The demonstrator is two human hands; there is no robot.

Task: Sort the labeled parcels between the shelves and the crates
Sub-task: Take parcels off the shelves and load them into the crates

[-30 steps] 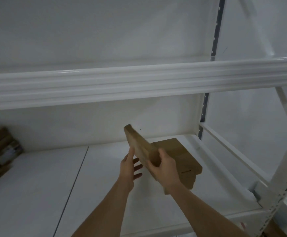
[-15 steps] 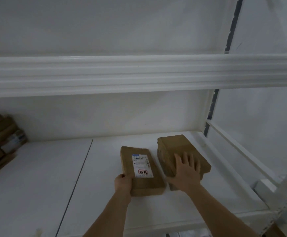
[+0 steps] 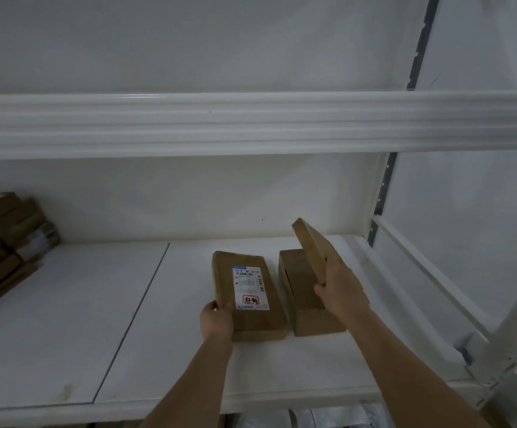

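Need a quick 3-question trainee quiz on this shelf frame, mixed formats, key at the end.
1. True or false: the right hand holds a flat parcel tilted up above the stack of parcels.
2. Which parcel shows a white label face-up? A) the tilted one B) the labeled parcel gripped by the left hand C) neither
3. Fill in: more brown parcels sit piled at the far ___ end of the shelf.

Key: 1 true; 2 B; 3 left.
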